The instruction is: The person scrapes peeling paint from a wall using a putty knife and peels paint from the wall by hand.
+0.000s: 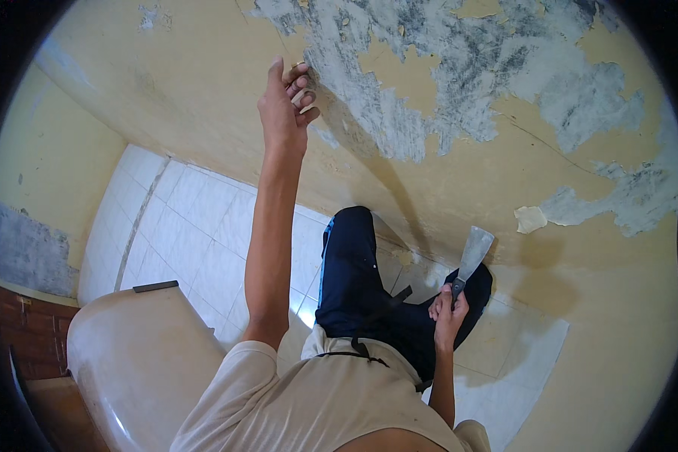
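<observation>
My left hand [287,104] is raised at the yellow painted wall [203,101], its fingers loosely curled and apart, with no object plainly held. Its fingertips are close to the left edge of a large grey-white patch [474,79] where the paint has peeled. Whether they touch the wall cannot be told. Lower right, my right hand [449,313] grips the dark handle of a putty knife [474,248], whose broad metal blade points up, over my right knee. A curled paint flake [530,219] hangs at the lower edge of the peeled area.
A smooth beige piece of furniture [141,350], its kind unclear, stands at lower left. Behind it are brown wooden panelling [28,322] and another wall with a grey patch [25,248]. White floor tiles [203,220] run along the wall's foot, with paint bits near my knees.
</observation>
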Demonstrator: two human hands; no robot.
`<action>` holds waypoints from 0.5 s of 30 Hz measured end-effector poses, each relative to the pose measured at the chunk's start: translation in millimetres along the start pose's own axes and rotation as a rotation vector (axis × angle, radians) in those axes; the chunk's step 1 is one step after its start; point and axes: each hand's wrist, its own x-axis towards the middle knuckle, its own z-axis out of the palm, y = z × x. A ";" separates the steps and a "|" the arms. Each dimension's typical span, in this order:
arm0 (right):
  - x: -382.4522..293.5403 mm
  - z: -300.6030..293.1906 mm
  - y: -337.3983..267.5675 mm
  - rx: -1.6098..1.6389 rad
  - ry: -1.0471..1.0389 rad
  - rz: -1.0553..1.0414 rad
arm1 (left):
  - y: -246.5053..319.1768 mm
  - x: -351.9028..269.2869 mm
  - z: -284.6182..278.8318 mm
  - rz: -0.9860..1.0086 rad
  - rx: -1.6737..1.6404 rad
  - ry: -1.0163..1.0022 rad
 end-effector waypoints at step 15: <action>-2.2 -2.4 -0.7 -0.003 0.006 -0.016 | -21.0 13.6 2.3 0.206 -0.114 0.010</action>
